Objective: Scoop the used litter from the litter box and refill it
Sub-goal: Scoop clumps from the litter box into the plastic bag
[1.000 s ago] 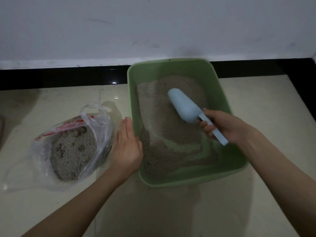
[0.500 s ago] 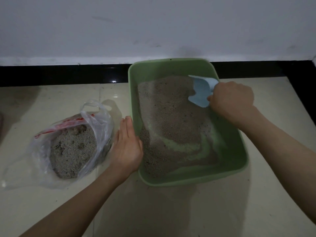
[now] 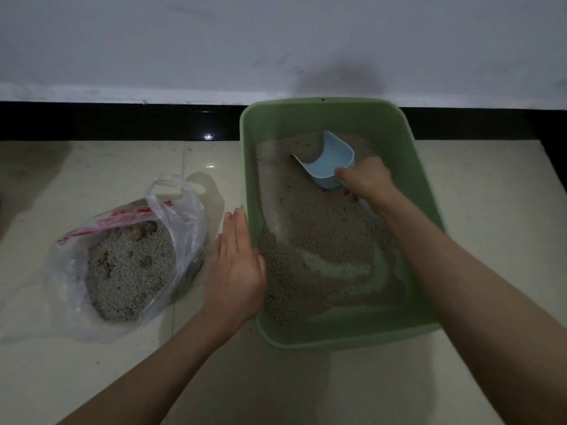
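A green litter box [image 3: 426,167] stands on the tiled floor against the wall, with grey-brown litter [image 3: 316,216] spread inside and bare green bottom showing near the front. My right hand [image 3: 366,179] grips the handle of a light blue scoop [image 3: 331,162], whose mouth digs into the litter at the box's far side. My left hand [image 3: 236,265] lies flat with straight fingers against the box's left wall. A clear plastic bag [image 3: 181,216] holding used litter [image 3: 129,271] lies open on the floor to the left.
A white wall with a black skirting strip [image 3: 107,121] runs behind the box. Cream floor tiles [image 3: 491,210] extend to the right, left and front of the box.
My right hand brought the scoop from the middle of the box to the far right corner, then turned it and pushed its mouth down into the litter. My left hand stayed put.
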`<action>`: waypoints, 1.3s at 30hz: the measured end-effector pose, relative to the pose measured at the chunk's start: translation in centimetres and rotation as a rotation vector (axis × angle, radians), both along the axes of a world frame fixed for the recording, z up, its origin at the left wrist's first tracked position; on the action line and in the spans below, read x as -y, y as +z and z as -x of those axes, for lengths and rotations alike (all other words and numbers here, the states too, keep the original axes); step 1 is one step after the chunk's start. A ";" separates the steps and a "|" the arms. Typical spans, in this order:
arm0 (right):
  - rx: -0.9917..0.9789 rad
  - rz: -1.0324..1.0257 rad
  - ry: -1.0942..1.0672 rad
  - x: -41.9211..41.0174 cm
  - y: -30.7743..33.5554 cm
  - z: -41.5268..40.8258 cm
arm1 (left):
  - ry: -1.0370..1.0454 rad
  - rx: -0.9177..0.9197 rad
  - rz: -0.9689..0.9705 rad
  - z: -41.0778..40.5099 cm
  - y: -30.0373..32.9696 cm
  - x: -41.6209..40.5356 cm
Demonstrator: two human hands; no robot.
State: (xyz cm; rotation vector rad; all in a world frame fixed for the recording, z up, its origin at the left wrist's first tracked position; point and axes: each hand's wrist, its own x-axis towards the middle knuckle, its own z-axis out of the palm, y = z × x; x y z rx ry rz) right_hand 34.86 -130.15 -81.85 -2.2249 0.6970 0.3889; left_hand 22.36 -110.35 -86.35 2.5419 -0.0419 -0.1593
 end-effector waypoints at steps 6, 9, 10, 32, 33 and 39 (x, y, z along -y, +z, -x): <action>0.103 -0.225 -0.260 -2.3 -2.6 1.4 | 0.007 0.000 0.000 -0.1 0.1 0.0; 0.130 -0.320 -0.350 -2.7 -2.8 2.0 | 0.008 -0.004 0.007 -0.1 0.1 -0.1; 0.132 -0.345 -0.368 -2.9 -2.8 2.3 | 0.008 -0.003 0.008 -0.1 0.1 -0.1; 0.367 -0.304 -0.281 1.5 -1.2 11.6 | -0.124 -0.059 -0.320 -0.9 0.9 -0.9; 0.363 -0.314 -0.283 1.7 -1.0 12.2 | -0.133 -0.070 -0.324 -1.0 1.0 -0.9; 0.360 -0.410 -0.307 2.0 0.8 15.3 | -0.222 -0.116 -0.238 -0.7 1.1 -2.8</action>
